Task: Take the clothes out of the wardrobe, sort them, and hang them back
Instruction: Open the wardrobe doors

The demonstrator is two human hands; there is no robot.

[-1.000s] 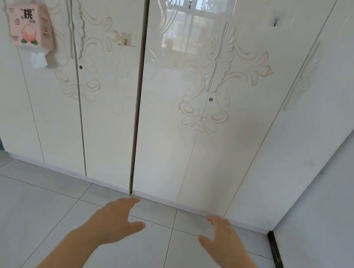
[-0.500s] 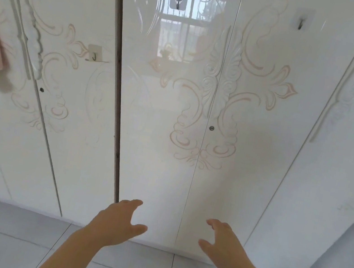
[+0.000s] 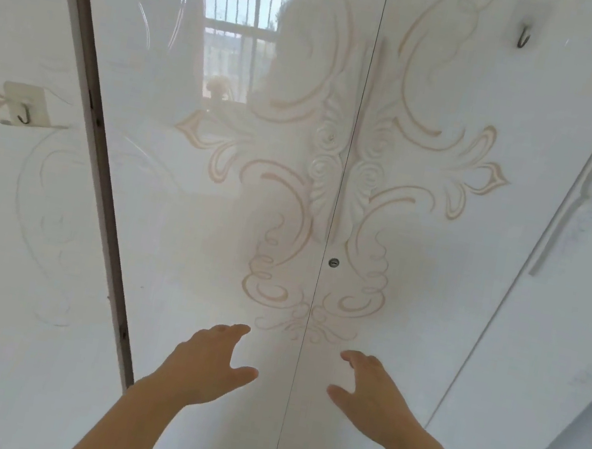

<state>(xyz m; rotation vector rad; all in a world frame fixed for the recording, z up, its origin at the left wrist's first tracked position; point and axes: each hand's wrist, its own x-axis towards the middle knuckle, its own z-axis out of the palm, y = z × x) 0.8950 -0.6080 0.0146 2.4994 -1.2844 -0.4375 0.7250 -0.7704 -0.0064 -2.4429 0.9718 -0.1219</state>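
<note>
Head view: glossy white wardrobe [image 3: 210,209] with beige scroll ornament, doors shut, small round keyhole [image 3: 334,262] beside centre seam. Wardrobe fills frame, just ahead of both hands. Left hand [image 3: 210,363] left of seam, right hand [image 3: 371,396] right of seam; both spread, empty, whether touching doors unclear.

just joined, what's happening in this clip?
A person stands facing a closed white wardrobe. The left hand and right hand are open and empty, raised on either side of the seam between the two middle doors, below the keyhole and carved handles. Neither hand has gripped anything; no clothes are out yet.
</note>
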